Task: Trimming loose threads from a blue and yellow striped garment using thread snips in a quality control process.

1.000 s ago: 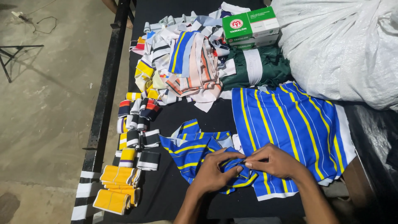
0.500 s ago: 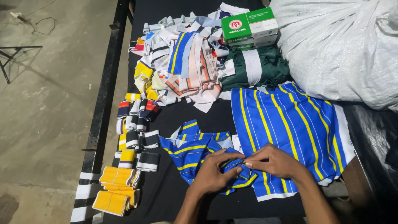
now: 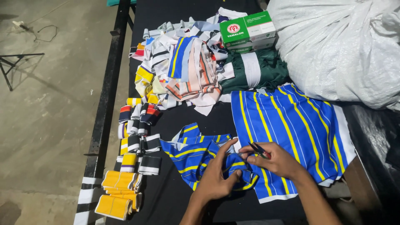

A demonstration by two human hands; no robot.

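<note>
Your right hand (image 3: pixel 280 161) has its fingers closed around a small pair of dark snips (image 3: pixel 259 150), the blades pointing left toward the cloth. Your left hand (image 3: pixel 217 180) lies flat with fingers spread, pinning down a crumpled piece of blue fabric with yellow stripes (image 3: pixel 196 154) near the front of the black desk (image 3: pixel 200 116). Just right of it, under your right wrist, lies a larger stack of the same blue striped cloth (image 3: pixel 291 121). To the left sit small folded striped bands (image 3: pixel 137 125) and yellow folded pieces (image 3: pixel 118 191). Farther back are a heap of mixed striped scraps (image 3: pixel 183 71), a dark green cloth (image 3: pixel 254 71), a green and white box (image 3: pixel 248 31) and a big white sack (image 3: pixel 341 46).
</note>
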